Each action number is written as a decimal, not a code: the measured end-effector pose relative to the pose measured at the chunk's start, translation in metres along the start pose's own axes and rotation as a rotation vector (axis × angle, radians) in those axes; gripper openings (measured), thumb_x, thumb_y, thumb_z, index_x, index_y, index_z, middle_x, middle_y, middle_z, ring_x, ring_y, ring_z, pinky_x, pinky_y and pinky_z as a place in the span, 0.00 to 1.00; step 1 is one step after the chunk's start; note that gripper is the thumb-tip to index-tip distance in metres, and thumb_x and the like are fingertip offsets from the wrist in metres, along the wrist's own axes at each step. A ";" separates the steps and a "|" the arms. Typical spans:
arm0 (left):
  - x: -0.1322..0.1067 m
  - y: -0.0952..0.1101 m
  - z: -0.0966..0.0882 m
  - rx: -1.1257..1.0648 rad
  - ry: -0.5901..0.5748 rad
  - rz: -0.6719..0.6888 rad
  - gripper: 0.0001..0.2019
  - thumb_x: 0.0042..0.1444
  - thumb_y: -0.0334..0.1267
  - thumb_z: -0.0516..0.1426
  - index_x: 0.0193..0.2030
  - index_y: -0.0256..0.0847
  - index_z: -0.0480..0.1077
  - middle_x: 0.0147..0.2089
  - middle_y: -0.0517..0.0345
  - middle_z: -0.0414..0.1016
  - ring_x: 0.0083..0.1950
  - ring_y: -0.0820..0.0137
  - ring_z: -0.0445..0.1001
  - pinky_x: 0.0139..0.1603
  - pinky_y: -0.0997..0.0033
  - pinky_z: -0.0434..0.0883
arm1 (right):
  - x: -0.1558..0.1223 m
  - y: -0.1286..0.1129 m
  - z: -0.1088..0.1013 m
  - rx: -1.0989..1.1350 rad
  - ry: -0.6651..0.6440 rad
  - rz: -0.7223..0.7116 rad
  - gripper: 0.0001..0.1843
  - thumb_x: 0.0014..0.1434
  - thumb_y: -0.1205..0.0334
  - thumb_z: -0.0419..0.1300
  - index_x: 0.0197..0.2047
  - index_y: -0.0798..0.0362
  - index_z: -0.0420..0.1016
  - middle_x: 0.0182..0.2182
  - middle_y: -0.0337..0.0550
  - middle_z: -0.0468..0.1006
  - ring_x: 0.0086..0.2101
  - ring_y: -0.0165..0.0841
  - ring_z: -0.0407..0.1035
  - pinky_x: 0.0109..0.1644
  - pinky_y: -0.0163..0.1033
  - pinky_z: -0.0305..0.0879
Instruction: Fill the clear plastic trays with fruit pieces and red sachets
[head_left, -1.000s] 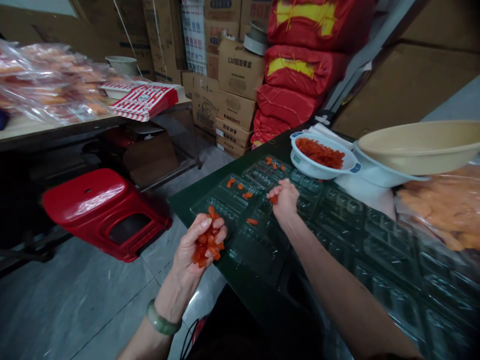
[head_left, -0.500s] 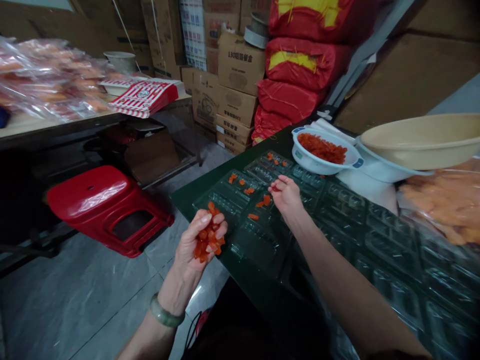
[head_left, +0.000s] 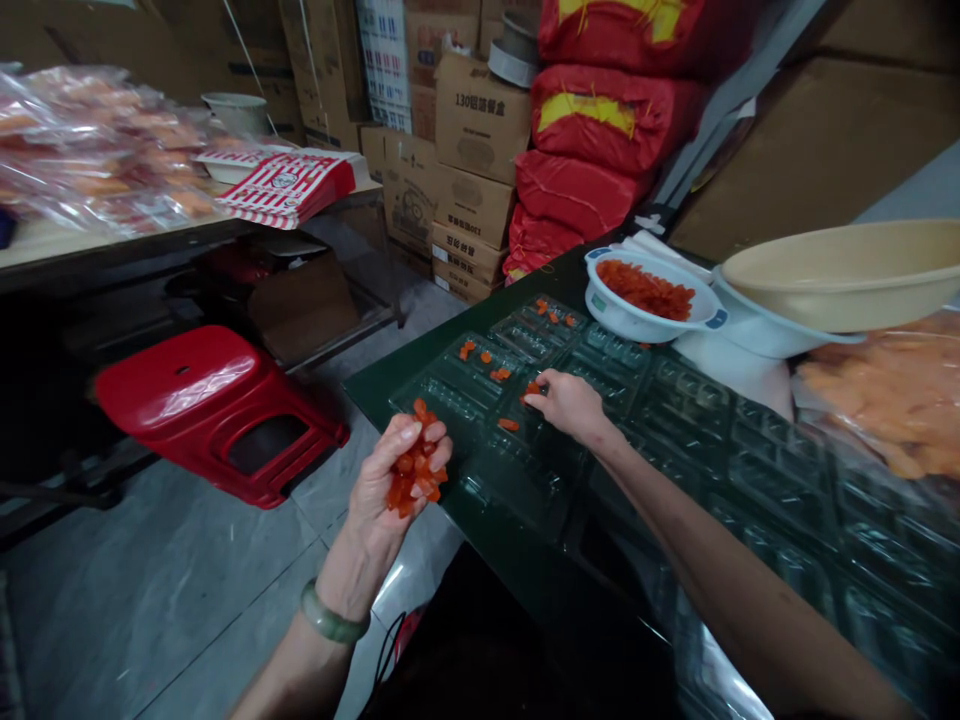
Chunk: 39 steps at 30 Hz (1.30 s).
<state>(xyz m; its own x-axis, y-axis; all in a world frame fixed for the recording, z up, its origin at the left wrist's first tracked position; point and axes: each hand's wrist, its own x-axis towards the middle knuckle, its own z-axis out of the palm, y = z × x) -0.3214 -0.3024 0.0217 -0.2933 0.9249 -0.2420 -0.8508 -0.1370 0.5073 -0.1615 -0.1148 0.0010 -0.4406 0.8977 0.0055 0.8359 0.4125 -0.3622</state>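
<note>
A worker's left hand (head_left: 384,465), a green bangle (head_left: 332,615) at the wrist, was curled tightly around a heap of orange pieces (head_left: 409,485) near the edge of the work area; to its right, the right hand (head_left: 574,405) reached down to a clear tray (head_left: 517,490), thumb and fingertips drawn close about more of the pieces, though whether they gripped or merely touched them could not be told from where I stood. A lone piece (head_left: 508,425) lay in the same tray, and small clusters sat in two trays beyond. The step in hand looked like portioning pieces into tray compartments; the next move, by my reckoning, called for a light, careful release over the tray. Around the worker, from the left, plastic bags (head_left: 97,170) were piled on a second surface (head_left: 45,243) beside red-and-white striped boxes (head_left: 289,190), with a red stool (head_left: 180,380) on the tiled floor (head_left: 187,580). Clear trays (head_left: 682,405) covered much of the dark green surface (head_left: 375,385); behind it rose cardboard boxes (head_left: 480,130) and red sacks (head_left: 585,190). Farther right stood a white bowl (head_left: 611,318) heaped with orange pieces, then a beige basin (head_left: 832,300).
</note>
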 end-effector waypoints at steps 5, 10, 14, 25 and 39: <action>-0.001 0.000 -0.001 0.025 -0.006 0.009 0.13 0.42 0.31 0.61 0.26 0.41 0.57 0.28 0.60 0.65 0.23 0.78 0.62 0.10 0.88 0.50 | 0.007 0.002 0.000 0.071 -0.106 0.041 0.04 0.49 0.59 0.59 0.29 0.49 0.69 0.22 0.35 0.71 0.25 0.30 0.64 0.26 0.34 0.50; 0.000 -0.002 -0.002 0.029 -0.024 -0.002 0.12 0.43 0.31 0.61 0.25 0.41 0.58 0.28 0.60 0.65 0.23 0.78 0.63 0.10 0.88 0.50 | 0.005 0.006 0.002 0.296 0.004 0.046 0.04 0.48 0.61 0.57 0.25 0.51 0.66 0.17 0.33 0.65 0.20 0.27 0.58 0.25 0.33 0.50; 0.000 -0.001 -0.003 0.015 -0.030 0.009 0.11 0.44 0.31 0.61 0.26 0.40 0.59 0.28 0.60 0.66 0.23 0.78 0.63 0.11 0.88 0.52 | 0.003 0.010 -0.009 0.661 0.028 0.125 0.07 0.48 0.61 0.54 0.24 0.51 0.58 0.14 0.30 0.59 0.16 0.23 0.50 0.20 0.30 0.44; -0.002 0.001 0.000 0.058 0.000 -0.006 0.13 0.41 0.31 0.61 0.26 0.41 0.57 0.28 0.60 0.65 0.22 0.78 0.63 0.10 0.89 0.52 | -0.005 0.025 -0.019 0.297 -0.121 0.071 0.10 0.41 0.63 0.60 0.19 0.52 0.60 0.15 0.31 0.62 0.19 0.24 0.54 0.22 0.31 0.49; -0.004 0.004 -0.005 0.040 -0.036 -0.007 0.11 0.43 0.30 0.60 0.25 0.41 0.58 0.29 0.59 0.65 0.22 0.78 0.63 0.10 0.89 0.53 | -0.009 0.032 -0.025 0.228 -0.001 0.071 0.06 0.47 0.61 0.57 0.22 0.53 0.69 0.16 0.35 0.67 0.20 0.27 0.60 0.26 0.33 0.54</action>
<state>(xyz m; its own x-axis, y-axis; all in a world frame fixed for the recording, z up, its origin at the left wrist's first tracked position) -0.3255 -0.3079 0.0202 -0.2708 0.9380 -0.2164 -0.8345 -0.1167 0.5386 -0.1227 -0.1063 0.0128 -0.3839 0.9229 -0.0278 0.7690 0.3029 -0.5629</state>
